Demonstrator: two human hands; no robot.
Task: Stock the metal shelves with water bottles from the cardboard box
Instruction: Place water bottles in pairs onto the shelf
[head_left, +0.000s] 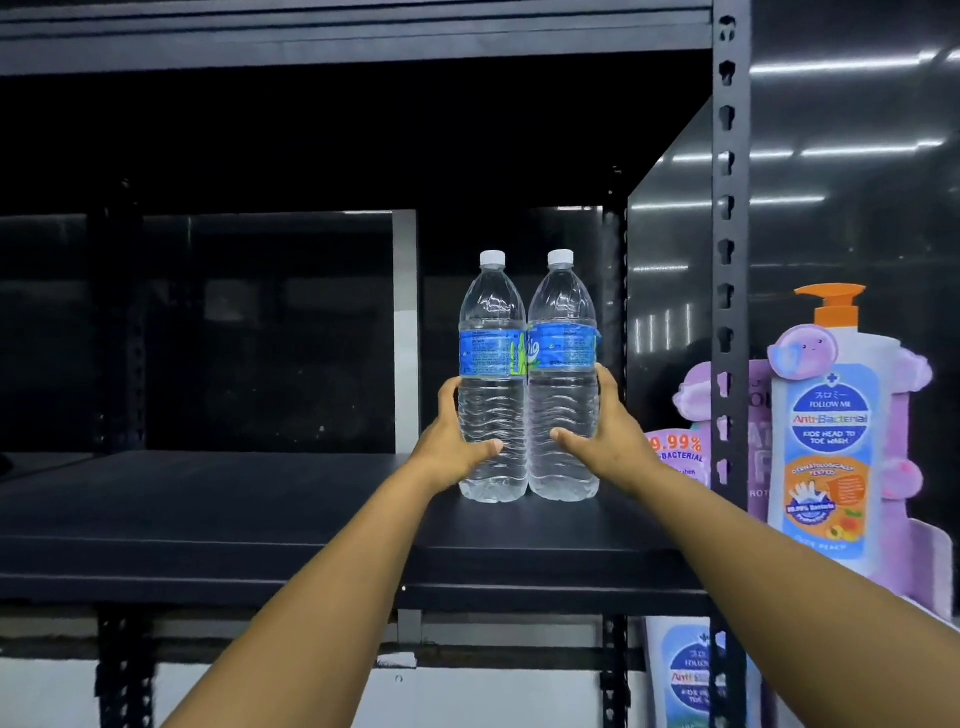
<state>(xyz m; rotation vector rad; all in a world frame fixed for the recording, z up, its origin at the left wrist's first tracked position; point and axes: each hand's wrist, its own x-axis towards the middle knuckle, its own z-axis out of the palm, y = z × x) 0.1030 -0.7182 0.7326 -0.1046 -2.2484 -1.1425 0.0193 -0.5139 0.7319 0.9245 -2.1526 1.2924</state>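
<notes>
Two clear water bottles stand upright and touching on the dark metal shelf (208, 519), toward its right end; left bottle (492, 395) and right bottle (563, 395), both with white caps and blue labels; left hand (457, 441) grips the left bottle's lower half, thumb across the front, fingers curled round the far side; right hand (602, 436) grips the right bottle the same way from the right; both bottle bases sit on the shelf surface; slotted black upright post (730, 312) just right of the bottles; beyond it a cardboard display shaped like a pump bottle (831, 426), orange pump, purple trim; another shelf level above (353, 47).
</notes>
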